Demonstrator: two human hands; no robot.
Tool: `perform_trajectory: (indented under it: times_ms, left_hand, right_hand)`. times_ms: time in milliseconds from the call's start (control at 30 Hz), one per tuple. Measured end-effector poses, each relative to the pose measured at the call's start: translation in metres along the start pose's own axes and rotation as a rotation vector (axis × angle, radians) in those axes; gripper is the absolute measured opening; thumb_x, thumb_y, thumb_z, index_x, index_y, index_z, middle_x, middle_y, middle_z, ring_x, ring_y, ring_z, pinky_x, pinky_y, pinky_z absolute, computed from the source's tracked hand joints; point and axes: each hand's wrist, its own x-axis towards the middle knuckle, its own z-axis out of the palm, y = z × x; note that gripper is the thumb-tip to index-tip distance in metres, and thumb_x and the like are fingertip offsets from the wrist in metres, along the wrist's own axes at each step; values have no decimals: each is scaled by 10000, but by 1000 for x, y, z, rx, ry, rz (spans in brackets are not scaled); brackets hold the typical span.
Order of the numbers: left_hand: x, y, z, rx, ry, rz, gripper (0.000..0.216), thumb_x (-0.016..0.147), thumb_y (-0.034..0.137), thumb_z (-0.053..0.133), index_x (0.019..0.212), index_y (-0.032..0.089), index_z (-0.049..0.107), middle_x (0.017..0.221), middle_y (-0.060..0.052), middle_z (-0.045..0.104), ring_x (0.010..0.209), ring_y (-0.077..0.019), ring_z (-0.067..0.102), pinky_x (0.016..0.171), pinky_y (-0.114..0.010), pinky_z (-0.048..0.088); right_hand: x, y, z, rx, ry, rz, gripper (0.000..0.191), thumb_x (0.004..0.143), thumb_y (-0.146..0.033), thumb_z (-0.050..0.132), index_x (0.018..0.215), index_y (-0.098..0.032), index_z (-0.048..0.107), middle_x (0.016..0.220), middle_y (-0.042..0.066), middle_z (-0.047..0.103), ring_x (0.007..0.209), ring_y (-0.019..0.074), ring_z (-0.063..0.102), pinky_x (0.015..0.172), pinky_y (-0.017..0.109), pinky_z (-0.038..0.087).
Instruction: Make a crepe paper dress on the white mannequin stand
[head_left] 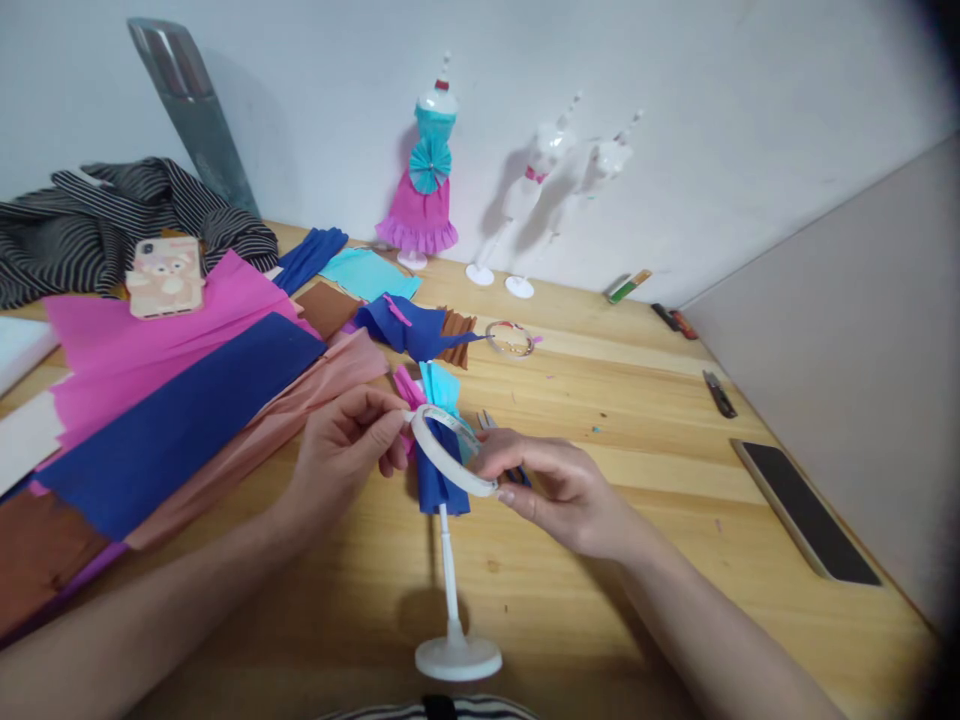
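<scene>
Above the table, a thin white roll of tape (450,460) is held between both hands. My left hand (352,440) pinches its left edge, where a short white end seems to show at the fingertips. Fingers and thumb of my right hand (547,485) grip the roll's lower right side. Right behind the roll is a small dress form (448,570) dressed in a dark blue skirt (442,490) with light blue and pink paper above, partly hidden by the roll and fingers. Scissors (517,475) lie beside my right hand, mostly covered by it.
Crepe paper sheets (187,420) cover the left side, with a phone (165,278) on top. Three dress forms stand by the wall, one in a pink skirt (427,210). Another tape roll (510,340), a cutter (720,394) and a dark-faced slab (806,510) lie further right.
</scene>
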Motion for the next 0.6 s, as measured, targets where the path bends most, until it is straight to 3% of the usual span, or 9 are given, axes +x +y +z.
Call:
perform_trajectory:
  times_ms: [133, 233, 300, 400, 600]
  left_hand:
    - [-3, 3, -2, 79, 68, 85, 203, 874, 257, 553, 1060, 177, 559, 572, 60, 565, 430, -62, 482, 416, -168, 386]
    - [-14, 13, 3, 353, 129, 380, 153, 849, 178, 579, 999, 193, 605, 640, 44, 569, 510, -55, 496, 473, -167, 410]
    - [-22, 19, 8, 508, 57, 589, 149, 822, 164, 614, 967, 198, 611, 691, 25, 606, 565, -72, 532, 488, -177, 429]
    - [-30, 23, 17, 679, -14, 764, 250, 807, 172, 651, 1046, 199, 583, 796, -7, 646, 647, -94, 579, 535, -192, 478]
    - [-30, 19, 22, 780, 10, 836, 140, 828, 117, 616, 946, 190, 598, 834, -17, 649, 737, -100, 627, 665, -193, 523]
  right_hand:
    - [-3, -14, 9, 138, 223, 160, 118, 850, -237, 634, 950, -189, 676, 854, 63, 716, 763, 160, 664, 689, 290, 551]
    - [-2, -27, 15, 115, 383, 200, 201, 801, -225, 688, 1001, -211, 700, 802, 44, 729, 709, 163, 680, 643, 280, 571]
    - [-2, -33, 19, -14, 456, 175, 282, 781, -187, 698, 1060, -233, 696, 779, 30, 724, 700, 166, 681, 645, 287, 579]
    - [-1, -38, 27, -271, 487, 66, 420, 784, -129, 671, 1180, -266, 645, 805, 29, 718, 706, 169, 676, 675, 308, 586]
    - [2, -42, 40, -480, 418, -151, 599, 820, -63, 605, 1353, -304, 475, 927, 30, 714, 713, 158, 657, 694, 311, 581]
